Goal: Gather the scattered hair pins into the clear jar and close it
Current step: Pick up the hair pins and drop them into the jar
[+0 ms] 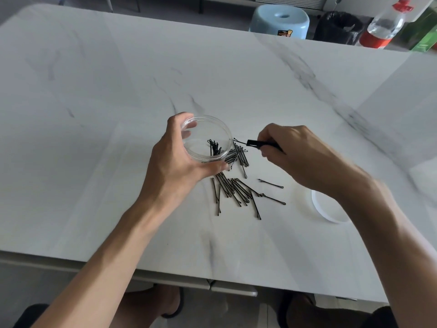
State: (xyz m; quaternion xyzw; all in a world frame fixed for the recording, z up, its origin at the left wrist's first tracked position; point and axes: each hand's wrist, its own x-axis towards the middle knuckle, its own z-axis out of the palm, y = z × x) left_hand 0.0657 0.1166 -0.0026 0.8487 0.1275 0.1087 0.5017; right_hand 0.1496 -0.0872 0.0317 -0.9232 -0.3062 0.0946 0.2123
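Note:
My left hand (176, 159) grips the clear jar (208, 129), tilted with its mouth toward me; several black hair pins (214, 147) lie inside it. My right hand (290, 152) holds a black stick-like tool (256, 143) with a hair pin hanging at its tip, just right of the jar's rim. A pile of scattered black hair pins (236, 190) lies on the white marble table (118, 91) below the jar, with more beside it (241, 157). The white lid (328, 209) rests on the table under my right forearm, partly hidden.
Beyond the table's far edge stand a light blue stool (280, 21), a black bin (338, 27), a clear bottle with a red cap (383, 27) and a green box (425, 34). My knees show below the near edge.

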